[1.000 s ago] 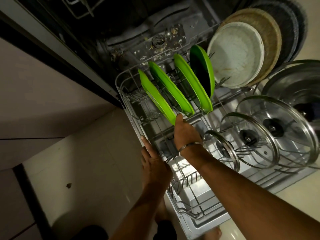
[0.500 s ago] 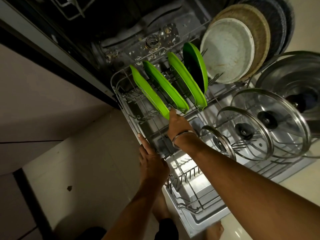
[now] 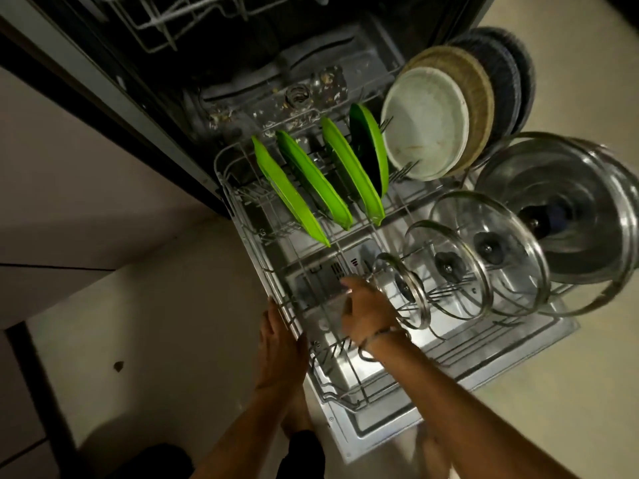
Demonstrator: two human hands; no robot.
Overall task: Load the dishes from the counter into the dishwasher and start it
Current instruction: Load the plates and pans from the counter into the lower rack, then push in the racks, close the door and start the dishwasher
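The rack (image 3: 242, 216) is pulled out over the open dishwasher door (image 3: 484, 361). Four green plates (image 3: 313, 183) stand on edge in its far left rows, tilted and just apart from one another. To their right stand a white plate (image 3: 427, 124), a tan plate (image 3: 479, 88) and a dark plate (image 3: 508, 63), one behind the other. Along the right side, glass lids (image 3: 453, 267) stand upright in a row from small to large, with a steel lid (image 3: 570, 209) at the far end.

The left hand (image 3: 280, 344) rests on the rack's left rim, fingers straight and together along the wire. The right hand (image 3: 366, 305) hangs over the near middle of the rack, just beside the smallest lid (image 3: 404, 288); its fingers look loosely spread and hold nothing, though the hand is blurred. A bracelet (image 3: 377, 335) circles that wrist.

The upper rack (image 3: 166, 19) shows at the top edge. The floor (image 3: 155, 305) lies pale to the left, with a small dark spot (image 3: 118, 366) on it.
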